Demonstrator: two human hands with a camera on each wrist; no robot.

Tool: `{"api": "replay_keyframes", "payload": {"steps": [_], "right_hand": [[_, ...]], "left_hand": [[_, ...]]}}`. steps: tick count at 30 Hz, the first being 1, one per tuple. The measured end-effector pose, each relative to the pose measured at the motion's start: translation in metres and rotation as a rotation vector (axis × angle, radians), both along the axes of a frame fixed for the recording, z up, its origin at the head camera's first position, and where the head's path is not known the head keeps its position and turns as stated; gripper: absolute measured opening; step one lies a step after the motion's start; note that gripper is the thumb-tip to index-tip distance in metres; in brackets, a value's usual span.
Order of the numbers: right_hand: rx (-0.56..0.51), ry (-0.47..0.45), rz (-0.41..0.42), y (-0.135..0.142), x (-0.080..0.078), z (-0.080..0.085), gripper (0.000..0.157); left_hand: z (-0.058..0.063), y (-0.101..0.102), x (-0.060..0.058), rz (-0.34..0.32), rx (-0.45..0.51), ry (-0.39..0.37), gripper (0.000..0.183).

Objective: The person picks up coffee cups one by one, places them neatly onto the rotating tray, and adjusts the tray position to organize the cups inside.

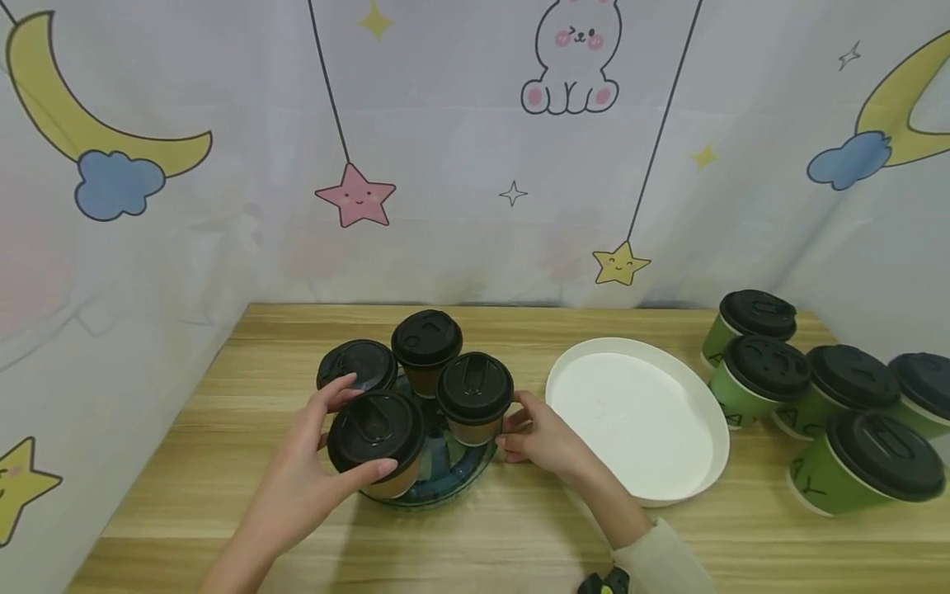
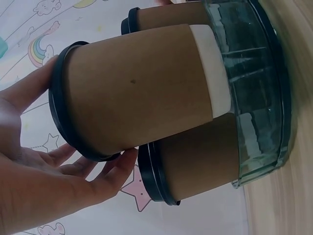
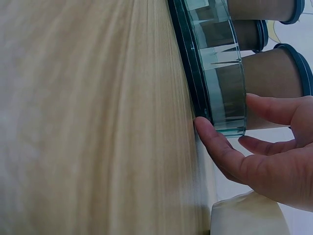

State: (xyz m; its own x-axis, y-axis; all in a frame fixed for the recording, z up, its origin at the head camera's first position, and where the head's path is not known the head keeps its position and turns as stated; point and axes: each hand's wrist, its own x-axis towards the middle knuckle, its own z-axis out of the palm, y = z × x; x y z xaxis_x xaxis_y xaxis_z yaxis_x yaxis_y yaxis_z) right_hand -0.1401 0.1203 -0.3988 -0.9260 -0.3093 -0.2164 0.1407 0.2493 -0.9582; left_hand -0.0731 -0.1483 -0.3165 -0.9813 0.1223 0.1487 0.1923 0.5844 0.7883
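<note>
My left hand (image 1: 297, 478) grips a brown-sleeved paper coffee cup (image 2: 137, 88) by its black lid, thumb on the near side and fingers on the far side. The cup's white base shows level with the rim of a clear greenish round tray (image 1: 462, 480). Three similar cups stand in that tray: one at back left (image 1: 358, 363), one at the back (image 1: 426, 337) and one at right (image 1: 475, 388). My right hand (image 1: 545, 437) pinches the tray's right side, one fingertip low at its base and another by the rim, close beside the right cup.
Right of the tray lies a shallow white round plate (image 1: 638, 421), partly behind my right forearm. Several green cups with black lids (image 1: 864, 466) stand at the table's right side. A printed cloth (image 1: 460, 247) hangs behind the wooden table (image 1: 223, 462). A small black-and-yellow object (image 1: 604, 582) shows at the bottom edge.
</note>
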Motion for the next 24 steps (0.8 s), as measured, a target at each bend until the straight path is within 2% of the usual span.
{"api": "replay_keyframes", "payload": {"steps": [14, 24], "right_hand": [[0.001, -0.008, -0.001, 0.000, 0.000, 0.001, 0.053], [0.011, -0.008, 0.002, 0.000, 0.000, 0.002, 0.052]], "left_hand": [[-0.012, 0.006, -0.003, -0.022, 0.015, 0.041, 0.086], [-0.015, 0.008, -0.002, -0.038, 0.024, -0.012, 0.087]]}}
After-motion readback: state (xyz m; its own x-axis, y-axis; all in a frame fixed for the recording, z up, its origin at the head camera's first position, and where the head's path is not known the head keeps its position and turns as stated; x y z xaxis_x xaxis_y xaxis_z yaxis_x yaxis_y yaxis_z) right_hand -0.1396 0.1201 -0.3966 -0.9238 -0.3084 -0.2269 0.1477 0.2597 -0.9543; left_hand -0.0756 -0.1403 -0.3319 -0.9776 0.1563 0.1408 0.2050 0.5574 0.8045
